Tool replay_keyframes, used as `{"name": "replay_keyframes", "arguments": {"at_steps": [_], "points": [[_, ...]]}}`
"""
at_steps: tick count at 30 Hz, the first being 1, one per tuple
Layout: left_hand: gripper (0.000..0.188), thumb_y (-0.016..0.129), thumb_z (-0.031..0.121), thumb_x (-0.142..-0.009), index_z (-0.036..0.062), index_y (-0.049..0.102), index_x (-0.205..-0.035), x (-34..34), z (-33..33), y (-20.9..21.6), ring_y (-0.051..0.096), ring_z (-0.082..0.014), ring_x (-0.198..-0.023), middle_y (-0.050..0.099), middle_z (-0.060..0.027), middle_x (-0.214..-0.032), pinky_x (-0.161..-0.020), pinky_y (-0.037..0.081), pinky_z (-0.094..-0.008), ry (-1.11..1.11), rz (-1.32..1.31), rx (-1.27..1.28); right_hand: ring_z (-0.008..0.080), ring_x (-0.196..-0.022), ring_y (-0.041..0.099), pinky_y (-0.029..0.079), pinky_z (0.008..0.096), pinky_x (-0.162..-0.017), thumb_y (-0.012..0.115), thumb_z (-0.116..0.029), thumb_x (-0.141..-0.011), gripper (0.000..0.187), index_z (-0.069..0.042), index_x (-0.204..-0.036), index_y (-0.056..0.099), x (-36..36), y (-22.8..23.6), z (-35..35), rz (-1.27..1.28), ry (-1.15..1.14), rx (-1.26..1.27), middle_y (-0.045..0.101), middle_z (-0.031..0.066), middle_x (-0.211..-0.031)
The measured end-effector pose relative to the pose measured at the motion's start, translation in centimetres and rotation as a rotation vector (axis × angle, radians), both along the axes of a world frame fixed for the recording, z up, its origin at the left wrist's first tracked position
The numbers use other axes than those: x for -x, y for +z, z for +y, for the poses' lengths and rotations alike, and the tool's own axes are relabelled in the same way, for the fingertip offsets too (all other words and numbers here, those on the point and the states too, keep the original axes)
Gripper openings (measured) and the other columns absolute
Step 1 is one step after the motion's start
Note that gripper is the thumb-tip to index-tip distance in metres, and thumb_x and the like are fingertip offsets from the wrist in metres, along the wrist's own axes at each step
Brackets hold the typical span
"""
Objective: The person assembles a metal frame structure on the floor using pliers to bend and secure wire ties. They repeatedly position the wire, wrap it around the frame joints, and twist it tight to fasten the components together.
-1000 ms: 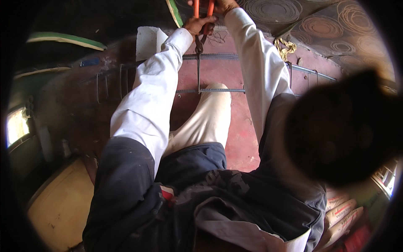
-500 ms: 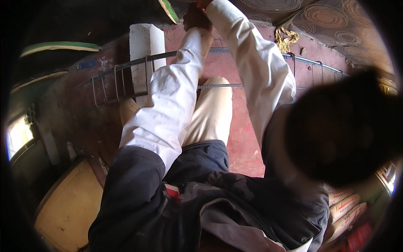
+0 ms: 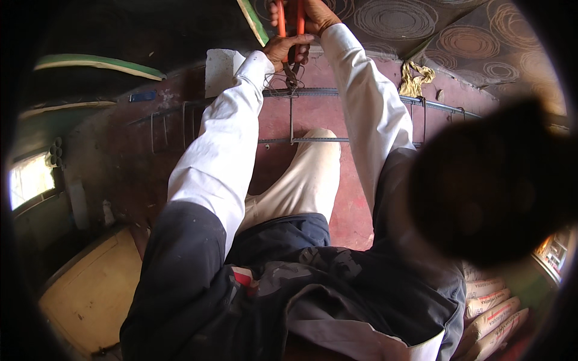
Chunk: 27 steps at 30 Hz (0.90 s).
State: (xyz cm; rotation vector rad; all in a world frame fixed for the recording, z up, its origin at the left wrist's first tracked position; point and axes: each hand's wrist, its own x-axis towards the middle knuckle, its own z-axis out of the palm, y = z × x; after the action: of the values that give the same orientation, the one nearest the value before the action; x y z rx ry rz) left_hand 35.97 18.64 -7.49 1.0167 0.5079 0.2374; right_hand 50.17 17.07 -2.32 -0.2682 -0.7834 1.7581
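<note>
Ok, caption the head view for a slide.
Left hand and right hand grip orange-handled pincers at a steel rebar frame above a reddish floor.

The top edge cuts through the pliers (image 3: 300, 27) and right hand (image 3: 316, 17); the left hand (image 3: 283, 50) hides part of the handles (image 3: 282, 18); the wire (image 3: 291, 84) is too fine to trace; sleeves (image 3: 223, 138) cover stretches of rebar (image 3: 319, 92); a dark shape (image 3: 487, 186) is too blurred to name.

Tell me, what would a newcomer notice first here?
Probably the orange-handled tool at top centre, held by the left grip and right grip. Below it, a steel-bar frame runs over the reddish surface. At the right looms a large, dark, blurred shape, too unclear to name.
</note>
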Motion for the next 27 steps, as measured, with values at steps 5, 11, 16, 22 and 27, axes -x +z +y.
{"name": "replay_keyframes", "arguments": {"at_steps": [5,11,16,22,27], "points": [[0.045,0.066,0.039,-0.086,0.0051,0.059,-0.114,2.0,1.5,-0.5,0.063,-0.0175,-0.086,0.064,-0.0058,-0.099,-0.079,0.049,-0.0317,-0.027,0.145,-0.223,0.0219,-0.067,0.062,0.051,0.0335,-0.058,0.066,-0.046,-0.085,0.036,-0.012,-0.074,0.054,-0.6,0.0,0.6,-0.14,-0.249,0.277,0.061,0.0055,-0.074],[0.054,0.059,0.045,-0.09,0.0083,0.053,-0.129,9.5,0.3,5.7,0.062,-0.0182,-0.092,0.06,-0.0102,-0.118,-0.071,0.051,-0.0323,-0.262,0.459,-0.17,0.0212,-0.066,0.062,0.052,0.0343,-0.061,0.066,-0.041,-0.086,0.033,-0.01,-0.079,0.057,0.3,1.8,-2.4,-0.251,-0.452,0.274,0.061,0.0061,-0.073],[0.05,0.068,0.023,-0.086,0.0052,0.052,-0.13,11.5,-3.4,5.6,0.06,-0.012,-0.077,0.061,-0.0109,-0.112,-0.058,0.049,-0.0228,-0.225,0.334,-0.536,0.0221,-0.066,0.061,0.052,0.0365,-0.062,0.066,-0.041,-0.086,0.034,-0.01,-0.077,0.055,0.5,1.8,-1.8,-0.273,-0.385,0.199,0.059,0.0057,-0.073],[0.049,0.064,0.002,-0.081,0.0004,0.053,-0.128,12.2,-5.0,3.3,0.054,-0.0095,-0.064,0.062,-0.0079,-0.089,-0.052,0.045,-0.0226,0.143,0.467,-0.53,0.0152,-0.052,0.046,0.044,0.0332,-0.054,0.069,-0.044,-0.084,0.037,-0.015,-0.068,0.051,1.4,2.3,-1.4,-0.278,-0.398,0.338,0.049,0.0001,-0.062],[0.046,0.062,0.0,-0.08,0.0011,0.056,-0.125,12.6,-4.9,2.7,0.053,-0.0102,-0.059,0.06,-0.0041,-0.072,-0.05,0.045,-0.0234,0.261,0.455,-0.455,0.0117,-0.043,0.039,0.035,0.0295,-0.043,0.068,-0.04,-0.085,0.036,-0.012,-0.068,0.053,2.6,2.9,-0.7,-0.505,-0.732,0.485,0.045,-0.0017,-0.055]]}}
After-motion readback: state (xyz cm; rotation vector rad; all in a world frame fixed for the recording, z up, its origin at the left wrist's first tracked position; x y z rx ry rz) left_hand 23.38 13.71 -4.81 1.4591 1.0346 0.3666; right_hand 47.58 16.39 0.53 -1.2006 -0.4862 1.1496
